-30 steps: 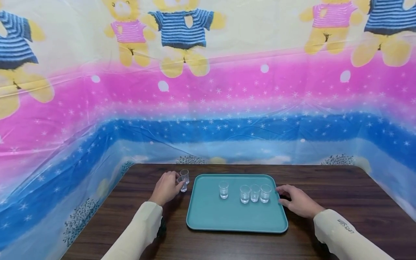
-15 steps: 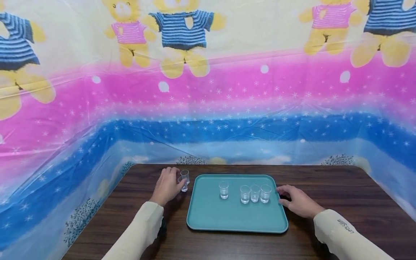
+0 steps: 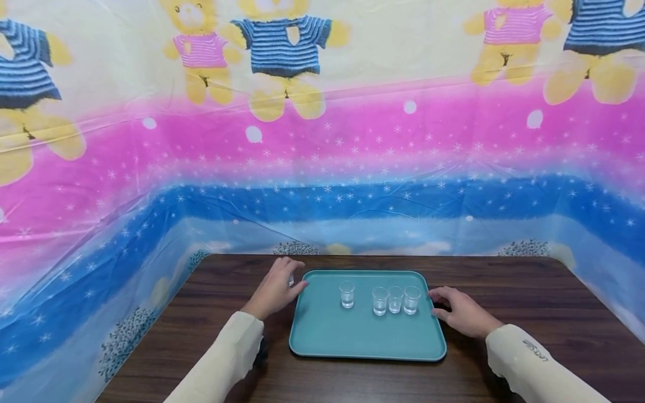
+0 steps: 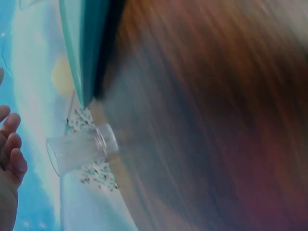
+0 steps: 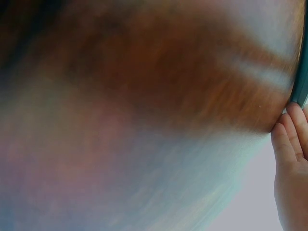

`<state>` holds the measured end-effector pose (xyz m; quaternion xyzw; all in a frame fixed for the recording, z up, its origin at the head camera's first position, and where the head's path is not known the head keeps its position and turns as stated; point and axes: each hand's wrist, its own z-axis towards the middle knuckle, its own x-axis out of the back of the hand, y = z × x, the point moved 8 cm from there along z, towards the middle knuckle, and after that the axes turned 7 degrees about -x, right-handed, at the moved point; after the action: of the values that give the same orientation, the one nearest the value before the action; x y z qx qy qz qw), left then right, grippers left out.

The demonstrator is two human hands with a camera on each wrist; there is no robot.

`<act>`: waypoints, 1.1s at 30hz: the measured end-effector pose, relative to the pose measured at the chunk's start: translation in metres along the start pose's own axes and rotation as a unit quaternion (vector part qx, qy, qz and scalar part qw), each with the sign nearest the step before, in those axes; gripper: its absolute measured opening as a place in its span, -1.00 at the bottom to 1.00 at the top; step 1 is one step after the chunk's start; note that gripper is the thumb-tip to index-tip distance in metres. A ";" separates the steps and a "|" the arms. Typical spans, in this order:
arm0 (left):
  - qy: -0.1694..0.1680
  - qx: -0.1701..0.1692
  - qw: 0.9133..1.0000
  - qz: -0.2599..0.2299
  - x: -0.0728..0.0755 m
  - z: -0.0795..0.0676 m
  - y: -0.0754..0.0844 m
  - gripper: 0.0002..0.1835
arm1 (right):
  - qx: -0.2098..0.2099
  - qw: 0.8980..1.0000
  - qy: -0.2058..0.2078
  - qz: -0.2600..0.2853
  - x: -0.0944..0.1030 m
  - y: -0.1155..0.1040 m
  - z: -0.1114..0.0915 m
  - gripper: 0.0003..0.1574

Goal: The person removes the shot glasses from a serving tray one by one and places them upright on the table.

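Pale sleeves nearest: left sleeve, right sleeve, both over the dark wood-grain bench. Teal tray lies flat on it, same place as in the earlier frames.

Right hand: at the tray's right rim, fingers extended against the edge, not clenched, nothing picked up. No change from 0.5 s ago.

On the tray, toward its far half: three small clear glasses upright in a close row, left one, middle one, right one. Fourth glass upright, apart to their left. All four unmoved.

Left hand: this is the change. Shifted right from the bench, now by the tray's far left corner, thumb overlapping the left rim in head view. Contact there unclear. Earlier, two glasses showed next to its thumb; now only a sliver of clear glass shows between thumb and fingers. Can't tell if it's grasping one or has released.

Left wrist view: one bench glass upright on the bench, just off the tray corner. Other one not identifiable.

Behind everything: printed sheet with bears and snowflakes, unchanged.
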<state>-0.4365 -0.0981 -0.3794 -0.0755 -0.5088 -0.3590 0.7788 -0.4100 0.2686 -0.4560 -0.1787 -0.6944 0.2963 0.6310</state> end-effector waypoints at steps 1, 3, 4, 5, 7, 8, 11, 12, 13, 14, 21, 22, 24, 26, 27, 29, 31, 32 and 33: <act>-0.003 -0.006 1.000 -0.004 -0.001 0.001 0.003 -0.60 | 0.000 1.000 0.000 0.000 0.000 0.000 0.000 -0.51; -0.011 -0.019 1.000 -0.013 -0.003 0.004 0.010 -0.59 | 0.000 1.000 0.002 -0.002 0.000 0.001 0.001 -0.51; -0.015 -0.024 0.999 -0.018 -0.004 0.006 0.014 -0.59 | 0.000 1.000 0.002 -0.002 0.000 0.001 0.001 -0.51; -0.020 -0.031 0.999 -0.025 -0.006 0.008 0.018 -0.58 | 0.000 1.000 0.002 -0.003 0.000 0.001 0.001 -0.51; -0.031 -0.045 0.998 -0.038 -0.008 0.011 0.027 -0.59 | 0.001 1.000 0.002 -0.004 0.000 0.001 0.001 -0.50; -0.036 -0.052 0.997 -0.042 -0.010 0.013 0.031 -0.60 | 0.002 1.000 0.002 -0.004 0.000 0.001 0.001 -0.50; -0.048 -0.074 0.995 -0.053 -0.014 0.017 0.041 -0.62 | 0.006 1.000 -0.001 0.003 0.000 0.000 0.001 -0.50; -0.051 -0.081 0.994 -0.053 -0.015 0.018 0.044 -0.63 | 0.008 1.000 -0.003 0.006 0.000 0.000 0.000 -0.50; -0.054 -0.086 0.993 -0.053 -0.017 0.020 0.046 -0.63 | 0.010 1.000 -0.004 0.009 0.001 0.000 0.000 -0.50; -0.058 -0.089 0.993 -0.049 -0.019 0.021 0.048 -0.63 | 0.011 1.000 -0.006 0.012 0.001 -0.001 -0.001 -0.50; -0.088 -0.076 0.993 -0.028 -0.037 0.029 0.055 -0.59 | 0.013 1.000 -0.008 0.014 0.001 -0.001 -0.001 -0.50; -0.091 -0.075 0.993 -0.026 -0.040 0.030 0.057 -0.59 | 0.013 1.000 -0.007 0.014 0.001 -0.001 -0.001 -0.50; -0.099 -0.076 0.992 -0.023 -0.045 0.032 0.061 -0.59 | 0.013 1.000 -0.006 0.013 0.001 -0.001 -0.001 -0.50; -0.108 -0.076 0.991 -0.021 -0.049 0.034 0.063 -0.61 | 0.013 1.000 -0.004 0.011 0.002 -0.001 -0.001 -0.50; -0.111 -0.076 0.991 -0.023 -0.050 0.034 0.064 -0.62 | 0.013 1.000 -0.004 0.012 0.002 -0.001 -0.001 -0.50; -0.114 -0.081 0.990 -0.025 -0.053 0.035 0.066 -0.64 | 0.013 1.000 -0.005 0.014 0.002 -0.001 -0.001 -0.50; -0.114 -0.084 0.990 -0.028 -0.054 0.036 0.067 -0.65 | 0.014 1.000 -0.005 0.016 0.002 -0.002 -0.002 -0.49; -0.113 -0.086 0.989 -0.031 -0.055 0.036 0.067 -0.65 | 0.014 1.000 -0.006 0.017 0.002 -0.002 -0.002 -0.49; -0.113 -0.088 0.989 -0.033 -0.055 0.036 0.068 -0.66 | 0.014 1.000 -0.006 0.019 0.002 -0.002 -0.002 -0.49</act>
<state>-0.4323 -0.0050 -0.3922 -0.1670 -0.5619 -0.4169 0.6947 -0.4082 0.2688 -0.4536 -0.1813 -0.6904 0.3191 0.6234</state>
